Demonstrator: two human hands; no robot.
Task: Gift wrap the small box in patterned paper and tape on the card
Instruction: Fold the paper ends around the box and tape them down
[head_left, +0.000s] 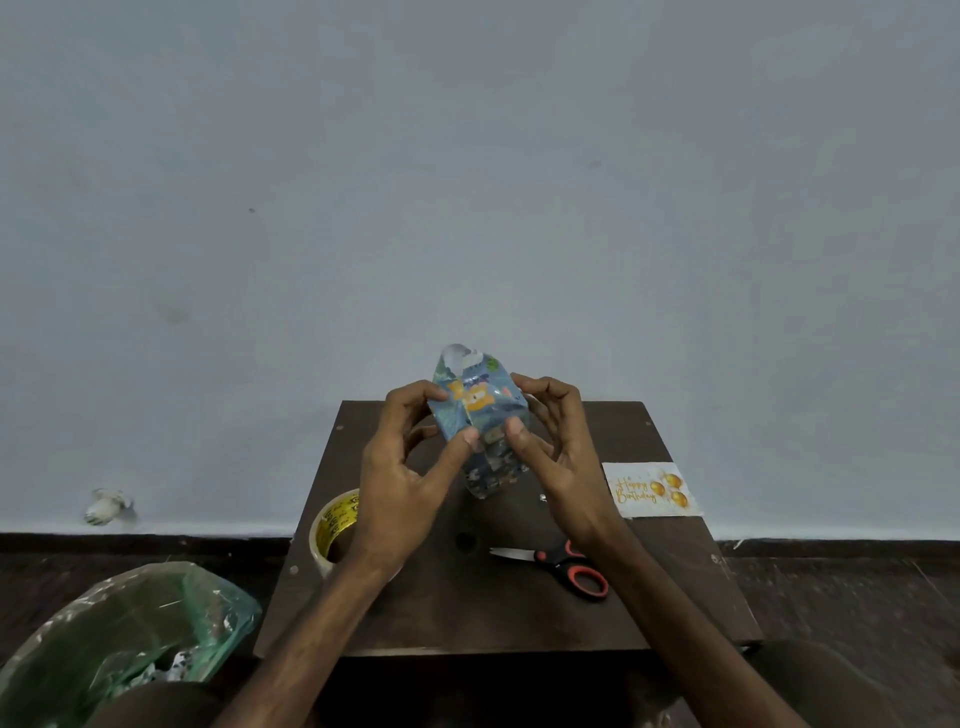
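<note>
Above the dark brown wooden desk, the small box wrapped in blue cartoon-patterned paper is held tilted. It is gripped by the curled fingers of the left hand and the right hand, with both thumbs pressed on its near face. A white birthday card with gold balloons is laid at the desk's right edge.

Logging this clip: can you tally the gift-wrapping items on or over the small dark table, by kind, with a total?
Small box wrapped in blue patterned paper: 1
Roll of tape with yellow printed core: 1
Scissors with red-and-black handles: 1
White "Happy Birthday" card with gold balloons: 1
Total: 4
</note>
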